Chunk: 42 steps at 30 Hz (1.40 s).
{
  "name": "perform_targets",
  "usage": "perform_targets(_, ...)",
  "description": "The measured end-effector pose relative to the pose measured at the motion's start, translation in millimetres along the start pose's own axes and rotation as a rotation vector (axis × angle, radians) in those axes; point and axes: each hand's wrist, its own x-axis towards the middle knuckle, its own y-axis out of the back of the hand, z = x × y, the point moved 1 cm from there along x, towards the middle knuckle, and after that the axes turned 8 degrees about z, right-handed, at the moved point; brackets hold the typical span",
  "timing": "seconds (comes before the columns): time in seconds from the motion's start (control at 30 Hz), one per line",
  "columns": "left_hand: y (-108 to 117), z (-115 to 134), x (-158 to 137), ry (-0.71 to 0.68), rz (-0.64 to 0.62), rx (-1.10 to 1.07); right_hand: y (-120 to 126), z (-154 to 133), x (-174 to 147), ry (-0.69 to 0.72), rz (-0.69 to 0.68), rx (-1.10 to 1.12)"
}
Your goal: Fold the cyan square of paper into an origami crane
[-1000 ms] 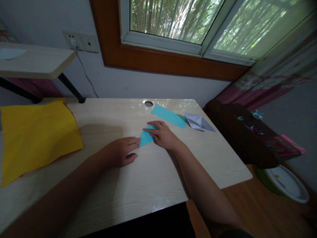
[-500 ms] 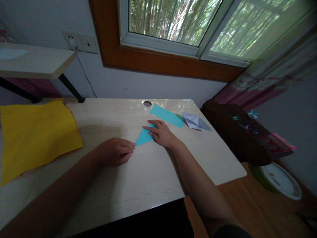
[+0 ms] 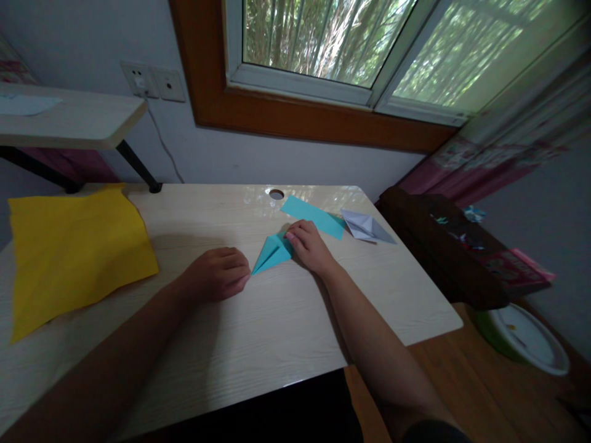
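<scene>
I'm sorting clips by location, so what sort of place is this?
Probably a room in a home: a desk stands beneath a window, with a floral curtain and a wall socket nearby.

L hand (image 3: 217, 274) & R hand (image 3: 311, 249) bare; forearms (image 3: 369, 314) bare too, behind fingers (image 3: 297, 239). Dk sleeve (image 3: 431, 432) w/ curved edge, far back from R fingers, nr elbow.

**Paper count on one desk (image 3: 286, 344): four**

One yellow sheet (image 3: 80, 258) left, one folded blue paper (image 3: 277, 256) mid-scene, one blue strip (image 3: 318, 216) farther off, one folded white paper (image 3: 364, 226) to the right. Hands: two, one left hand (image 3: 224, 274), one right hand (image 3: 310, 247). Two wall plates (image 3: 168, 85), far left.
</scene>
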Motion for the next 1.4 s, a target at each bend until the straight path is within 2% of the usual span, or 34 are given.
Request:
perform_targets(0.07, -1.0, -0.2, 2.2, 0.006, 0.011, 0.050, 2.0, -2.5, 1.0, 0.012, -0.041, 0.012)
perform_targets(0.27, -6.8, -5.1, 2.8, 0.095, 0.037, 0.076, -3.5, -10.2, -1.6, 0.077, -0.201, 0.228)
perform_targets(0.4, -11.6, -13.0, -2.0, 0.204, 0.064, 0.059, -13.3, -20.9, -2.6, 0.058, -0.187, 0.271)
perform_targets(0.5, -16.0, -17.5, -4.6, 0.306, 0.094, 0.021, -17.4, -32.6, -1.2, 0.156, -0.146, 0.241)
perform_targets(0.67, -22.8, -22.5, -7.2, 0.465, 0.079, -0.068, -21.1, -43.2, -2.5, 0.253, -0.190, 0.161)
perform_targets(0.93, -23.6, -23.5, -7.6, 0.463, 0.111, -0.103, -21.6, -44.5, -4.9, 0.260, -0.209, 0.168)
perform_targets(1.17, -25.0, -20.7, -7.8, 0.383, 0.086, -0.060, -22.9, -45.3, -3.5, 0.242, -0.195, 0.202)
perform_targets(1.4, -22.1, -21.0, -7.8, 0.493, 0.104, -0.117, -23.9, -41.6, -4.9, 0.202, -0.192, 0.245)
